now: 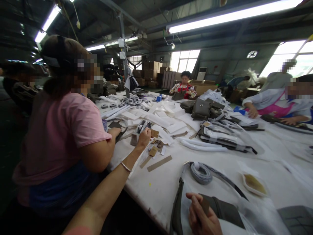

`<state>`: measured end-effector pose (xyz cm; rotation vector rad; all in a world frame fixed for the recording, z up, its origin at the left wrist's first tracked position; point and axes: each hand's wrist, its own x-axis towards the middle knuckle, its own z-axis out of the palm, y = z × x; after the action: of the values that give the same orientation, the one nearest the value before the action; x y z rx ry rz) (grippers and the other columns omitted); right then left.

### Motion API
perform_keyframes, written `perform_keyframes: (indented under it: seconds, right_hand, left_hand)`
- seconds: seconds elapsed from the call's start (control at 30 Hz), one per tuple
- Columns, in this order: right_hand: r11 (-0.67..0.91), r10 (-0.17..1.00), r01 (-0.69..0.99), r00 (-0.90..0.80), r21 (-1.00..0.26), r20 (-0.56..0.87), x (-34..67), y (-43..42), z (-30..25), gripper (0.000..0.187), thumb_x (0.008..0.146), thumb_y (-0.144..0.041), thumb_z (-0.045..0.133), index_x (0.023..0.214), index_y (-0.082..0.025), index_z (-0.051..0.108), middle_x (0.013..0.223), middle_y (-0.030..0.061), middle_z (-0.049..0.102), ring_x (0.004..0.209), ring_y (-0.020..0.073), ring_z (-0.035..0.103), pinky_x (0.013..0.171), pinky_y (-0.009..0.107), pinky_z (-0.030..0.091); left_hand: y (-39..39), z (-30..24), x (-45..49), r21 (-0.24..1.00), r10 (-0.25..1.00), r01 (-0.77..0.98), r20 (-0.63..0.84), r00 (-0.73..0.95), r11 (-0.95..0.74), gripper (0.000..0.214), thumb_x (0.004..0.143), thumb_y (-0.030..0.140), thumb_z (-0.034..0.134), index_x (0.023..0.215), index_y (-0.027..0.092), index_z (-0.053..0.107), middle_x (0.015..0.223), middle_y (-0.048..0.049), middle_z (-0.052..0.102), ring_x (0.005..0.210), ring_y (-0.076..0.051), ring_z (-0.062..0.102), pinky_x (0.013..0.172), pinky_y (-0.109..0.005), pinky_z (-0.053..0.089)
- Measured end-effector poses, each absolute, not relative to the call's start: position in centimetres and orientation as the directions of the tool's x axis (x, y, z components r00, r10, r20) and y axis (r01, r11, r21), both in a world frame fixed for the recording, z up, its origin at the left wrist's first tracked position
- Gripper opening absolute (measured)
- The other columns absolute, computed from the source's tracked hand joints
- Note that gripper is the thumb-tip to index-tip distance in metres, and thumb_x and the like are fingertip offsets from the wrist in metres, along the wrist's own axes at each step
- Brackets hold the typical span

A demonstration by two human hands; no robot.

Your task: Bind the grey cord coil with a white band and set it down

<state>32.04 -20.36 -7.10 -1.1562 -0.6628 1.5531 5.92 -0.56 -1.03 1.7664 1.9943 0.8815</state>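
My left hand (144,138), with a bangle on the wrist, reaches far across the table's near left edge. Its fingers are closed on a small silver-and-black tool (141,126) whose exact kind I cannot make out. Close beside it lie brown card tags (153,150) and a grey-brown strip (159,163). In the foreground my right hand (201,215) pinches a small brown card tag (204,205) over a dark olive bag (226,210). A coiled, wrapped strap (201,173) lies behind that bag.
A co-worker in a pink shirt (63,124) stands close on my left. Other people work across the table (156,192). White paper strips (158,119), stacked bags (204,109), wrapped straps (220,140) and a shallow dish of yellowish stuff (254,183) lie on it.
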Motion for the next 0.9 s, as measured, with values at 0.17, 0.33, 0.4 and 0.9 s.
perform_keyframes:
  seconds: [0.17,0.33,0.4,0.9]
  right_hand:
    - [-0.295,0.949,-0.326,0.011,-0.898,-0.315,32.1,-20.1,-5.2,0.057,0.059,-0.065,0.08,0.087,-0.017,0.067,0.049,-0.0083,0.04,0.038,0.0028,0.027,0.036,0.015,0.018]
    - [-0.167,0.98,-0.222,0.066,-0.961,-0.186,32.3,-19.0,-1.1,0.053,0.061,-0.057,0.082,0.092,-0.016,0.068,0.058,-0.0055,0.05,0.042,0.0016,0.026,0.04,0.016,0.017]
    - [-0.128,0.989,-0.127,0.063,-0.984,-0.137,32.3,-18.2,0.2,0.054,0.063,-0.056,0.081,0.097,-0.016,0.069,0.055,-0.0066,0.047,0.043,0.0034,0.026,0.04,0.018,0.019]
    - [-0.115,0.986,-0.182,-0.139,-0.977,-0.09,30.4,-15.4,0.2,0.046,0.07,-0.058,0.077,0.081,-0.014,0.068,0.046,-0.0097,0.031,0.044,0.0046,0.021,0.042,0.021,0.013]
  left_hand:
    - [-3.1,1.4,7.3,0.913,0.996,0.403,0.087,-0.029,-0.068,0.03,0.095,0.035,0.032,0.102,0.014,0.051,0.096,-0.012,0.071,0.079,-0.02,0.072,0.066,-0.032,0.059]
    - [-6.6,2.4,10.0,0.999,0.979,-0.02,0.037,0.202,-0.033,0.032,0.085,0.049,0.05,0.088,0.017,0.047,0.074,-0.0045,0.068,0.057,-0.016,0.068,0.052,-0.025,0.055]
    - [-7.7,2.9,11.2,0.987,0.961,-0.161,0.043,0.274,0.002,0.036,0.082,0.05,0.058,0.087,0.017,0.047,0.07,-0.0034,0.067,0.05,-0.014,0.065,0.048,-0.022,0.052]
    - [-11.5,4.0,14.5,0.97,0.983,-0.235,0.103,0.149,-0.066,0.038,0.08,0.053,0.059,0.084,0.017,0.048,0.064,-0.0012,0.066,0.048,-0.013,0.063,0.047,-0.021,0.051]
